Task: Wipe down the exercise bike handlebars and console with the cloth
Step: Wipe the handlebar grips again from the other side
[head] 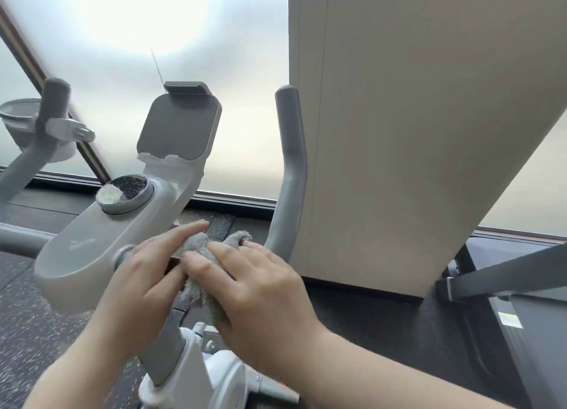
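A grey fluffy cloth (199, 249) is bunched over the bike's right handlebar, just right of the white console body (101, 240). My right hand (260, 289) lies on the cloth with fingers curled round it. My left hand (147, 273) touches the cloth's left side with nearly straight fingers. The right handlebar (290, 169) rises in a grey curve beyond my hands. The left handlebar (33, 151) stands at the far left. A round dial (124, 192) sits on top of the console, and a grey tablet holder (179, 126) tilts up behind it.
A beige pillar (414, 132) stands close on the right, nearly touching the right handlebar. Frosted glass (153, 40) fills the back. A cup holder (18, 120) hangs at the left handlebar. Another machine's frame (506, 273) is at the lower right. The floor is dark speckled rubber (27, 322).
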